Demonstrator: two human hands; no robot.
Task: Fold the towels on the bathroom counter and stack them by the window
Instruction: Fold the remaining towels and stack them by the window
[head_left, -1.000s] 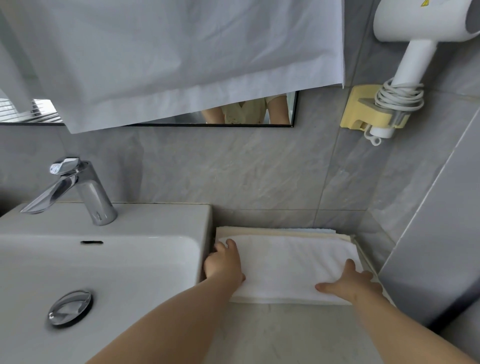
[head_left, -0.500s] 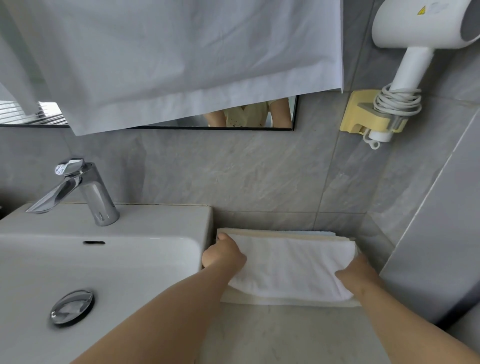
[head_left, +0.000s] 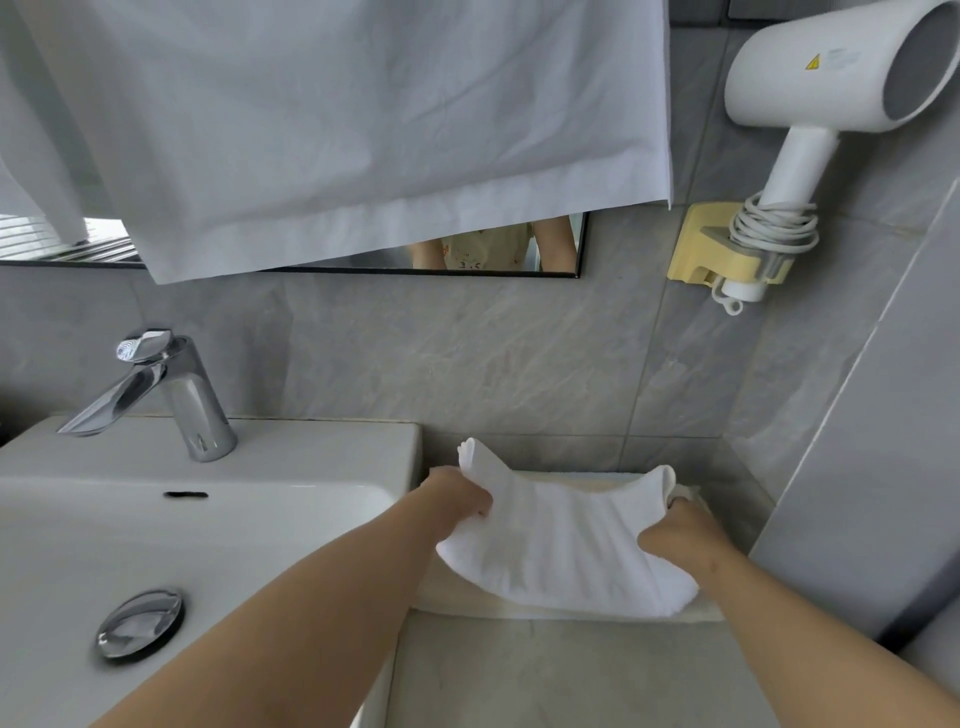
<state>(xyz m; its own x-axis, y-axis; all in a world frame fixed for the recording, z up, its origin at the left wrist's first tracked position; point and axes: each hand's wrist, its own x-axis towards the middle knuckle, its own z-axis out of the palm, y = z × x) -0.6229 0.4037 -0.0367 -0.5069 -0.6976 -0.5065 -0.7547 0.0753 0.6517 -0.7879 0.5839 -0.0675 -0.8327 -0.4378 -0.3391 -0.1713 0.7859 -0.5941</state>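
A white towel hangs lifted between my two hands, sagging in the middle, its two far corners sticking up. My left hand grips its left end beside the basin. My right hand grips its right end. Under it lies a cream folded towel on the grey counter in the corner to the right of the basin; only its edges show.
A white basin with a chrome tap and drain plug fills the left. A white cloth hangs over the mirror. A hair dryer sits in a yellow wall holder. A grey wall closes the right side.
My hands, flat on the white towel a second ago, have closed on its two ends and raised it off the stack, bunching it toward the middle.
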